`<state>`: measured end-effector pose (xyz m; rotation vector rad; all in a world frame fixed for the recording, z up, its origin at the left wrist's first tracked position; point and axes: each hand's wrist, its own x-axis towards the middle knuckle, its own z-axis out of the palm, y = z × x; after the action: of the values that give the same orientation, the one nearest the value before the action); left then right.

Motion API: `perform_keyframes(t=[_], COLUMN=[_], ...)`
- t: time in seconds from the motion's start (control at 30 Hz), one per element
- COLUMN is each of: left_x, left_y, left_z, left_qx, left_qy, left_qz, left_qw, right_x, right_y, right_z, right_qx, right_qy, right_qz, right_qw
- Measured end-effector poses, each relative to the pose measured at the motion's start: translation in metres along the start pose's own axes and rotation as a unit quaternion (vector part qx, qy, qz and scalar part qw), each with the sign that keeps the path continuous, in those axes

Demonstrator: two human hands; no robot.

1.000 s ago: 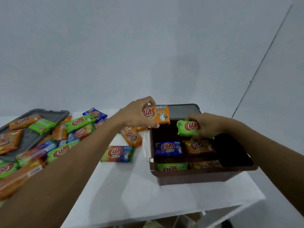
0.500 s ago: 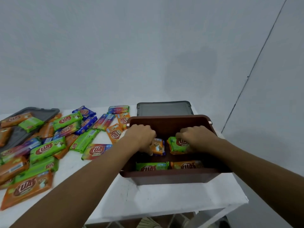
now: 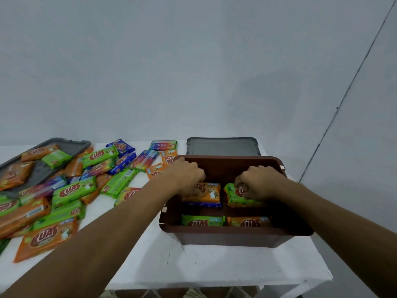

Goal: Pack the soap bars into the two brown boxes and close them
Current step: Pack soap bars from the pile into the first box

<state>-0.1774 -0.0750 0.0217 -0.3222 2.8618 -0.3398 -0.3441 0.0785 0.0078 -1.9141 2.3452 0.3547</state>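
hands are both down inside the brown box (image 3: 223,237), which sits open on the white surface (image 3: 193,265). left hand (image 3: 187,179) is curled over an orange soap bar (image 3: 209,191), fingers bent around its left end; under that bar a blue wrapper edge shows. right hand (image 3: 257,182) is curled on a green soap bar (image 3: 238,197) just beside it, fingertips pressed onto the logo. nearer the front wall of the box lie two more bars side by side — a green bar (image 3: 202,221) on the left and an orange bar (image 3: 249,222) on the right. behind the box a grey lid (image 3: 222,146) lies flat. to the left a loose pile of soap bars (image 3: 71,190) — green, orange, blue and multicoloured — spreads over the surface, some resting on a second grey lid (image 3: 71,144) at the far left.
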Motion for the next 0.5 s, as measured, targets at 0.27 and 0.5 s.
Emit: perform_keyframes(t=[0.27,0.5], left_x=[-0.070,-0.107], left_y=[-0.113,-0.140], left_z=[0.048,0.115], left_qx=[-0.198,-0.208], left_qy=[0.198,-0.021], left_qz=[-0.078,-0.086], left_qw=[0.957,0.974], right_x=[0.040,0.098], right_y=[-0.050,-0.127], right_z=[-0.039,-0.073], right_qx=[0.126,0.126], right_qy=[0.130,0.161], right_qz=[-0.056,-0.089], right_qw=[0.982,0.975])
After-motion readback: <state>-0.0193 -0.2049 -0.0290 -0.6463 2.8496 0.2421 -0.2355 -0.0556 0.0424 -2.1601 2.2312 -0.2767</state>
